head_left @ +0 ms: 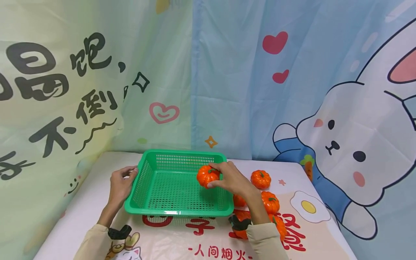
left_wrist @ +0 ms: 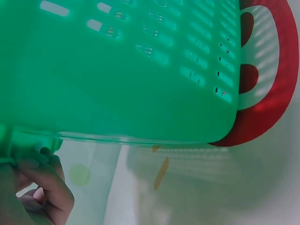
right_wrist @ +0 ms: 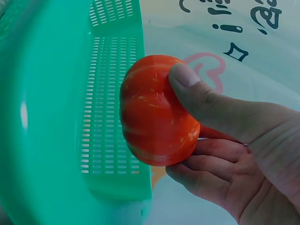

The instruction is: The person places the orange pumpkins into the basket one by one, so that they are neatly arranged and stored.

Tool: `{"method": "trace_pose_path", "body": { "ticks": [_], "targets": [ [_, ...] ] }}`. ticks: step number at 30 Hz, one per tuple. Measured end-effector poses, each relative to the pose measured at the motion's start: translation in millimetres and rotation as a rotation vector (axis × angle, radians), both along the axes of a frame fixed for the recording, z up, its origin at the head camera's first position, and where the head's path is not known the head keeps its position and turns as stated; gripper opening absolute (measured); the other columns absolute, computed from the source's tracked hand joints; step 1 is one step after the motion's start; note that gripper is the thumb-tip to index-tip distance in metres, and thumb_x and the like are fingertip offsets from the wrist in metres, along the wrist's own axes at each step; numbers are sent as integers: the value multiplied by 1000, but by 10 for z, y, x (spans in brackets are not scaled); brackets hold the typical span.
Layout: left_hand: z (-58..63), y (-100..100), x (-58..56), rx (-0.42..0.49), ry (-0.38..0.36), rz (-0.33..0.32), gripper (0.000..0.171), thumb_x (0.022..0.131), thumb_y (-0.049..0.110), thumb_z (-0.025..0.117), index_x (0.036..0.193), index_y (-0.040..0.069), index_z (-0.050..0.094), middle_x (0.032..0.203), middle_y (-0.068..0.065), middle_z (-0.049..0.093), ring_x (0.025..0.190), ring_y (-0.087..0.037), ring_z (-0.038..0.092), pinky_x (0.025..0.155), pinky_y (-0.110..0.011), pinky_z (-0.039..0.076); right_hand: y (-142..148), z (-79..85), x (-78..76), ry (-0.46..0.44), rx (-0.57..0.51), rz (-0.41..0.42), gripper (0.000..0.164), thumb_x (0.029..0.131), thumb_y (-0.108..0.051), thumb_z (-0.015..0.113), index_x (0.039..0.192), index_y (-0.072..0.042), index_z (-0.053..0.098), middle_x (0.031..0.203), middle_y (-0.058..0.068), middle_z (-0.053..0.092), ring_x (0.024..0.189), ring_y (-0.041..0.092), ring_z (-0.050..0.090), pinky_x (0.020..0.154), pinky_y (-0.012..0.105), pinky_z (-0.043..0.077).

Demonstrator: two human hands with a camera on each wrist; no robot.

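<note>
A small orange toy pumpkin [head_left: 208,176] with a green stem is pinched between the thumb and fingers of my right hand [head_left: 232,178], above the right part of a green plastic basket [head_left: 177,213]. The right wrist view shows the pumpkin [right_wrist: 159,112] from close by, with the thumb on one side and fingers on the other. At the basket's left side, my left hand [head_left: 121,182] holds the rim. Its curled fingers appear at the lower left of the left wrist view, by the rim. No other pumpkin shows inside the basket.
To the right of the basket lie several more pumpkins, among them one at the back [head_left: 260,179] and one nearer [head_left: 270,203]; my right forearm partly covers others. A printed cloth [head_left: 208,249] covers the table. A curtain [head_left: 224,90] hangs behind.
</note>
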State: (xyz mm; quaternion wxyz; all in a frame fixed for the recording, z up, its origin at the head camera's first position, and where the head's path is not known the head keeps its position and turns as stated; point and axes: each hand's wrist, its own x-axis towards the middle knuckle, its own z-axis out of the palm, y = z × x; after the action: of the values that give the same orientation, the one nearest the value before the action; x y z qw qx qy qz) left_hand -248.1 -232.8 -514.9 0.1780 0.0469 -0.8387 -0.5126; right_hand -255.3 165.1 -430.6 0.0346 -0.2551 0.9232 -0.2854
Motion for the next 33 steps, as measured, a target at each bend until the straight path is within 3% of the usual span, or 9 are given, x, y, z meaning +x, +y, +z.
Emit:
{"method": "trace_pose_path", "body": {
  "ticks": [8, 25, 30, 33],
  "targets": [
    [-1, 23, -5, -6, 0, 5, 32, 111, 18, 65, 129, -5, 76, 111, -30, 77, 68, 3, 62, 60, -17, 51, -37, -21, -8, 13, -9, 42, 74, 88, -27, 93, 150, 1, 64, 112, 3, 80, 88, 14, 62, 79, 26, 53],
    [-56, -11, -11, -15, 6, 7, 32, 111, 18, 64, 129, -5, 76, 106, -30, 77, 65, 0, 64, 58, -19, 52, -198, -110, 15, 17, -41, 97, 68, 89, -25, 92, 147, -1, 67, 105, 0, 77, 89, 14, 61, 78, 27, 55],
    [-58, -10, -12, -19, 9, 5, 32, 111, 18, 65, 128, -6, 77, 107, -30, 77, 65, 1, 64, 58, -19, 52, -233, -119, 47, 10, -30, 80, 70, 90, -27, 91, 150, -2, 65, 117, 4, 76, 102, 18, 58, 90, 36, 54],
    [-45, -2, -13, -21, 5, 10, 32, 111, 19, 65, 128, -5, 77, 109, -30, 77, 66, 1, 64, 59, -19, 52, -266, -105, 50, 10, -31, 86, 70, 90, -26, 91, 150, -1, 64, 122, 6, 77, 104, 18, 59, 90, 35, 55]
  ]
}}
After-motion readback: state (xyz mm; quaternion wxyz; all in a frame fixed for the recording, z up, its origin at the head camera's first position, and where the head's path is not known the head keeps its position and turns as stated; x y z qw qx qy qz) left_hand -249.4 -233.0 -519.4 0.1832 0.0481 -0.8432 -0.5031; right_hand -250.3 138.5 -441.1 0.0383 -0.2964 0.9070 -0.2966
